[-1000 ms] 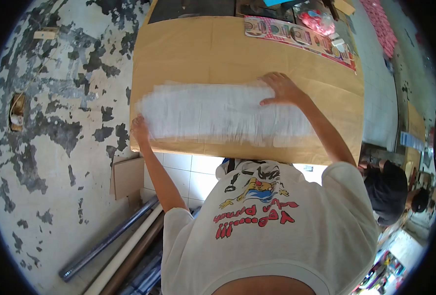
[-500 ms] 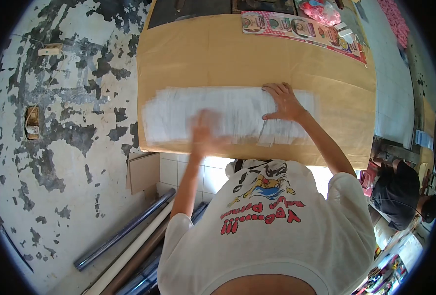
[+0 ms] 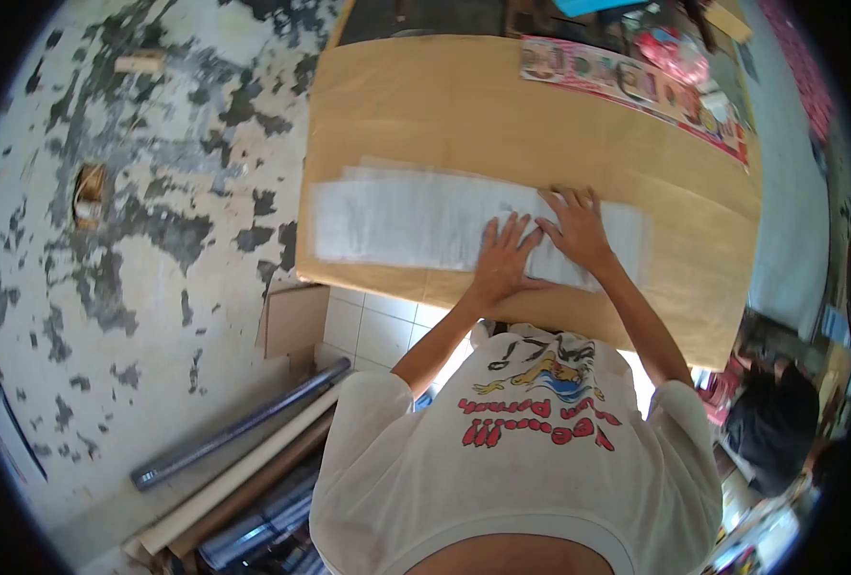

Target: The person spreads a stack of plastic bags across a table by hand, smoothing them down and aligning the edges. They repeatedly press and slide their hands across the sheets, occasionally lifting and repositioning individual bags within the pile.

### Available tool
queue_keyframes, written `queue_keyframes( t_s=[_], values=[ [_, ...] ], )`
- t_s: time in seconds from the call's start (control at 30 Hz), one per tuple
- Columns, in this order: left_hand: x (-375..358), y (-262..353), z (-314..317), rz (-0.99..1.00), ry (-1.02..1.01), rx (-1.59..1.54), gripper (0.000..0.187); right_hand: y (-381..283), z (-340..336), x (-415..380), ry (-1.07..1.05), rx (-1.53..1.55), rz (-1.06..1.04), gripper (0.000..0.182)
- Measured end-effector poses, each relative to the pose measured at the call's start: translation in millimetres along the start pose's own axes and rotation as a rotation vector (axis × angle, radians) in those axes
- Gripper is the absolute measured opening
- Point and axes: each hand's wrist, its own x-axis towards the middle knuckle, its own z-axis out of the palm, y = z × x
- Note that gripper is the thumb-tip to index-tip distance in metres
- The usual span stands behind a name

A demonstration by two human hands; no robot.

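A long white sheet [image 3: 396,220] lies flat across a brown paper-covered table [image 3: 464,105]. My left hand [image 3: 504,257] rests palm down on the sheet near its middle, fingers spread. My right hand [image 3: 575,226] presses flat on the sheet just to the right of it, fingers apart. The two hands lie side by side, almost touching. Neither hand holds anything. My white printed T-shirt [image 3: 531,450] fills the lower view.
A printed colourful strip [image 3: 636,86] lies along the table's far right edge. Several rolls of film and paper [image 3: 243,450] lean on the floor at lower left. A cardboard piece [image 3: 291,321] stands under the table. Another person in dark clothes [image 3: 775,422] crouches at right.
My left hand has swept from the sheet's left end rightward along it and now lies next to my right hand. The right hand stayed pressed on the sheet.
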Motion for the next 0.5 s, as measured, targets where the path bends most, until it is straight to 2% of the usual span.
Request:
queue_keyframes(
  t_s=[0.07, 0.17, 0.2, 0.23, 0.3, 0.37, 0.43, 0.5],
  values=[
    [-1.9, 1.0, -15.1, -0.002, -0.006, -0.064, 0.101, -0.8, 5.0, -4.4, 0.013, 0.022, 0.001, 0.049],
    [-18.5, -33.8, -35.6, -0.110, -0.026, 0.128, 0.097, -2.3, 5.6, -3.5, 0.032, 0.042, -0.007, 0.050],
    [-31.2, -60.7, -36.2, -0.138, 0.109, 0.112, 0.091, -1.8, 4.5, -3.3, 0.047, 0.048, -0.021, 0.050],
    [-39.7, -88.7, -43.9, -0.254, 0.095, 0.118, 0.087, -1.3, 3.5, -2.0, 0.064, 0.051, -0.033, 0.050],
    [-54.4, -141.7, -71.5, -0.432, 0.189, 0.337, 0.069, -2.6, 2.2, -1.0, 0.067, 0.062, -0.030, 0.050],
    [-85.0, -217.7, -79.7, -0.494, 0.376, 0.455, 0.060, -3.1, 0.5, -0.6, 0.061, 0.059, -0.030, 0.050],
    [-91.3, -229.6, -101.3, -0.700, 0.345, 0.564, 0.056, -3.0, 2.0, -0.7, 0.057, 0.048, -0.024, 0.050],
    [-79.9, -218.1, -99.8, -0.623, 0.379, 0.509, 0.059, -1.0, 2.6, 2.1, 0.053, 0.047, -0.023, 0.050]
  ],
)
